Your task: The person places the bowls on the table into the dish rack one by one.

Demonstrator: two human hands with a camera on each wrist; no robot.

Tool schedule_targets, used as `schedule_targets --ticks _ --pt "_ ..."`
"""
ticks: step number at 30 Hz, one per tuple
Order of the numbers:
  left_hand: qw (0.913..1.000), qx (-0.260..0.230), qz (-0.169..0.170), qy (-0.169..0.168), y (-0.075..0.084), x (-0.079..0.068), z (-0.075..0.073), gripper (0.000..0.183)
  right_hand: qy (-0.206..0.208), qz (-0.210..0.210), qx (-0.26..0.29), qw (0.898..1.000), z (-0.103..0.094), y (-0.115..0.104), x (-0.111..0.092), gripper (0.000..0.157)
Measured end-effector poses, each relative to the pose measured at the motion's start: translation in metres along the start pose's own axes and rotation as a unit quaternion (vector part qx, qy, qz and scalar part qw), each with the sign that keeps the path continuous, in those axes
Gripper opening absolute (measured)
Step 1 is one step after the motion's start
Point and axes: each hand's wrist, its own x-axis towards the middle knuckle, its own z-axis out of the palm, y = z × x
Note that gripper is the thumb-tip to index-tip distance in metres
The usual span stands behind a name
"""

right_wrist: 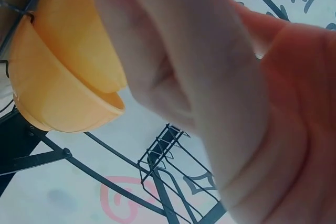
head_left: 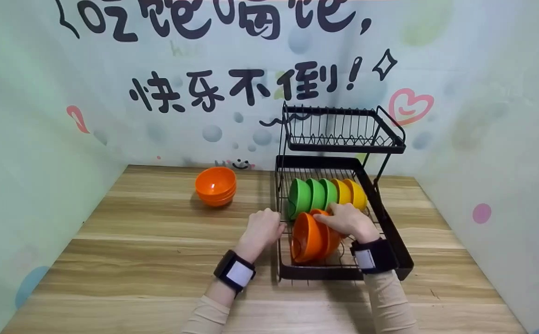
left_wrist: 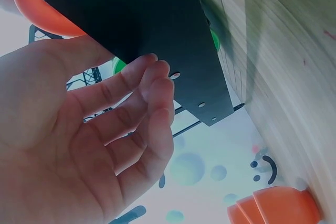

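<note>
At the front of the black dish rack's lower tray [head_left: 325, 272], orange bowls [head_left: 307, 239] stand on edge. My right hand [head_left: 350, 221] grips the rear orange bowl [head_left: 331, 239] at its upper rim; in the right wrist view its fingers [right_wrist: 178, 66] cover much of the scene, beside a yellow bowl [right_wrist: 63, 93]. My left hand [head_left: 262, 229] holds the rack's left side: in the left wrist view its bent fingers [left_wrist: 142, 108] lie against the outer black wall [left_wrist: 152, 30], and the thumb reaches behind the wall's edge. Three green bowls [head_left: 300, 197] and two yellow bowls [head_left: 356, 194] stand on edge behind the orange ones.
A stack of orange bowls [head_left: 216, 185] sits on the wooden table [head_left: 158, 250], left of the rack. Above the lower tray's back is the rack's upper tier [head_left: 343, 148], with wire slots. Printed cloth walls [head_left: 195, 130] enclose the table's back and sides.
</note>
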Motion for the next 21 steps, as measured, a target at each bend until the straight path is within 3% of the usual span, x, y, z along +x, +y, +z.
schedule_targets --ticks 7,21 --pt "1.0000 -0.002 0.000 -0.002 -0.0005 0.0000 -0.0004 0.027 -0.011 0.009 -0.011 1.000 -0.0014 0.0003 -0.0010 0.042" --pt "1.0000 -0.009 0.002 -0.002 -0.0021 0.0009 -0.0015 0.027 -0.013 -0.004 -0.035 0.999 -0.0035 -0.0016 -0.0028 0.056"
